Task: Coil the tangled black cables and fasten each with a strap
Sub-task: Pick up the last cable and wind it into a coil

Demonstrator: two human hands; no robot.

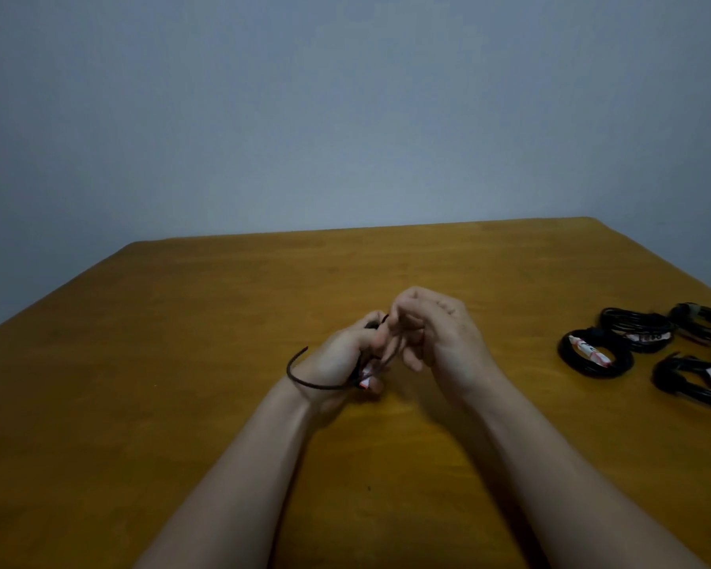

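Plain grey-blue wall (345, 117) fills the upper half of the view, and below it a bare wooden table (173, 363) spreads across the whole width.

Near the middle of the table, both forearms reach forward and the hands meet just above the surface. The left hand (337, 355) is curled round a small bundle of black cable (294, 373). One thin loop of it arcs out to the left and back under the wrist. A white strap (365, 379) with red print shows at the bottom of that fist, beside the thumb.

Touching it on the right, the right hand (440, 334) has its fingers bent inward. The fingertips (395, 322) seem to pinch a dark strand of the same cable that runs down between the two hands. Motion blur hides the exact hold.

Well apart from the hands, at the right edge of the table, lie four finished coils. The nearest coil (592, 357) is round, with a white band across it. The second coil (635, 329) sits just behind it. A third coil (702, 322) is cut off by the frame edge. The front coil (692, 384) lies closest to the person and also wears a printed white band.
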